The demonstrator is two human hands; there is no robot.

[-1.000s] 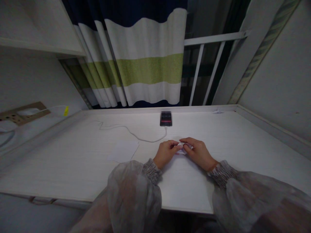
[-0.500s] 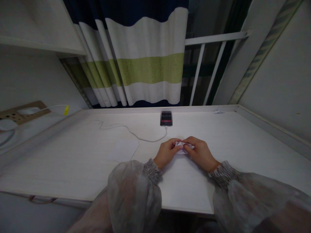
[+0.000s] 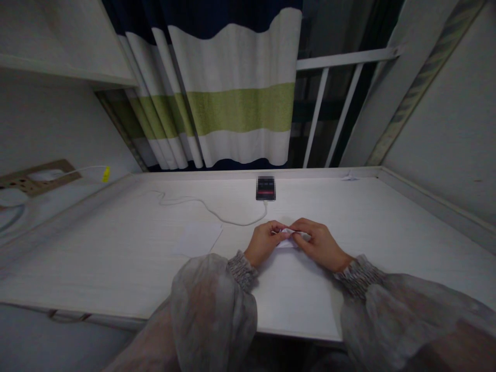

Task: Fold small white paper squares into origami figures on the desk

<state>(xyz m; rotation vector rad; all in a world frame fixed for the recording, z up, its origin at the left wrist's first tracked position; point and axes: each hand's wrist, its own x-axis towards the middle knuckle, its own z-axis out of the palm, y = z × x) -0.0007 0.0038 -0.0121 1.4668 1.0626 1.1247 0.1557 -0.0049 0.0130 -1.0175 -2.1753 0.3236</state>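
A small piece of folded white paper is held between both hands just above the white desktop. My left hand pinches its left part, with the thumb on the near side. My right hand grips the right part, its thumb and fingers closed on the paper. The fingertips of the two hands nearly meet at the middle. Much of the paper is hidden behind the fingers, so its exact folded shape cannot be made out.
A phone-like dark device lies beyond my hands, with a white cable running left from it. A flat white sheet is to the left. A small folded paper piece sits by the back ledge. Power sockets are at far left.
The paper has shifted slightly between my fingers, and its visible part looks flatter and more to the left. Both hands stay in nearly the same place, still gripping it.
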